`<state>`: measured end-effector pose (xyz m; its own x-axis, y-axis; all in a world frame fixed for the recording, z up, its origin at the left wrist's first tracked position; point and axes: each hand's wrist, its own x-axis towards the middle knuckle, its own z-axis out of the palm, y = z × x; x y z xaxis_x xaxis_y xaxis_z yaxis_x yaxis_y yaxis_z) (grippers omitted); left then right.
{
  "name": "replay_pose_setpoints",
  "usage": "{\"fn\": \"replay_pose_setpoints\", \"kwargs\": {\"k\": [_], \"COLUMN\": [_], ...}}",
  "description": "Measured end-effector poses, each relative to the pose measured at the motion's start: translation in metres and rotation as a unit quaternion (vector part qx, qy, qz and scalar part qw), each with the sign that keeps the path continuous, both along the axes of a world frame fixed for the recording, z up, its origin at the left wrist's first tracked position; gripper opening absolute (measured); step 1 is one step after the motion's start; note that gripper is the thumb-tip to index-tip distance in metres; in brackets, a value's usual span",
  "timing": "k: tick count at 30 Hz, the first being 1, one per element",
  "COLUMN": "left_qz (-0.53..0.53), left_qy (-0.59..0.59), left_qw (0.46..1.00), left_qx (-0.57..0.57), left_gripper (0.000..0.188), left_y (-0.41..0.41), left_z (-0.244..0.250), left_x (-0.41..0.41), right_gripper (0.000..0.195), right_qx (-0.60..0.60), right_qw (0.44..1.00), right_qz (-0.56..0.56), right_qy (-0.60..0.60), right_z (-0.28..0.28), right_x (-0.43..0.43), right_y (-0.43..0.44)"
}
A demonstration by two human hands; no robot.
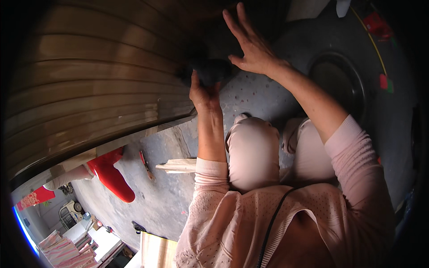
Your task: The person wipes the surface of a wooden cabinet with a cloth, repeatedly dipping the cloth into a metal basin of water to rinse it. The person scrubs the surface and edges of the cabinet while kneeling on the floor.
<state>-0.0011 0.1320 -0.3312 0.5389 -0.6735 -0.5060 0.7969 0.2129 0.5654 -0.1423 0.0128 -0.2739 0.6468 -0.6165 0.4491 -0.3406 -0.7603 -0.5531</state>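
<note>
My left hand (202, 95) reaches up beside a slatted wooden panel (100, 77). Its thumb and fingers are around a dark, soft-looking object (214, 69), whose exact kind is lost in the shadow. Just to the right, my right hand (251, 50) is raised with its fingers spread and nothing in it. The right thumb is close to the dark object; whether they touch, I cannot tell. Beneath the hands, my bent knees (256, 150) are in light trousers.
A round dark basin (336, 80) rests on the grey floor (161, 204) at right. To the left lie a piece of wood (177, 165), a red-handled tool (144, 164) and a red boot-shaped thing (112, 176). Folded striped cloths (65, 251) and a toy vehicle (72, 214) are farther off.
</note>
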Motion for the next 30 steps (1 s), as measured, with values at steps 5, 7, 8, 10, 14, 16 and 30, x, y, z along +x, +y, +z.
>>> {"fn": "replay_pose_setpoints", "kwargs": {"k": [5,7,8,10,14,16,30], "left_qz": [0.074,0.081,0.074,0.044,0.086,0.095,0.126], "left_qy": [0.051,0.063,0.066,0.018,-0.07,-0.115,-0.139], "left_qw": [0.99,0.989,0.991,0.998,0.993,0.987,0.982], "left_qx": [0.108,0.109,0.086,0.05,-0.048,-0.062,-0.025], "left_gripper": [0.041,0.044,0.044,0.041,0.041,0.042,0.041], "left_y": [0.027,0.033,0.045,0.057,0.074,0.089,0.108], "left_z": [-0.115,-0.116,-0.114,-0.068,0.057,0.074,0.081], "left_x": [0.032,0.035,0.044,0.048,0.049,0.057,0.068], "right_gripper": [0.111,0.106,0.108,0.107,0.107,0.107,0.109], "right_qx": [0.028,0.059,0.05,0.037,0.025,0.027,0.03], "right_qw": [1.0,0.998,0.999,0.999,1.0,1.0,0.999], "right_qz": [0.014,-0.001,0.005,0.006,-0.007,-0.002,-0.015], "right_qy": [0.002,-0.004,-0.002,-0.011,-0.012,-0.015,-0.004], "right_z": [0.002,-0.001,-0.001,-0.009,-0.008,-0.007,-0.01], "right_x": [0.023,0.022,0.022,0.023,0.008,0.012,0.017], "right_y": [0.015,0.017,0.019,0.015,0.007,0.01,0.016]}}
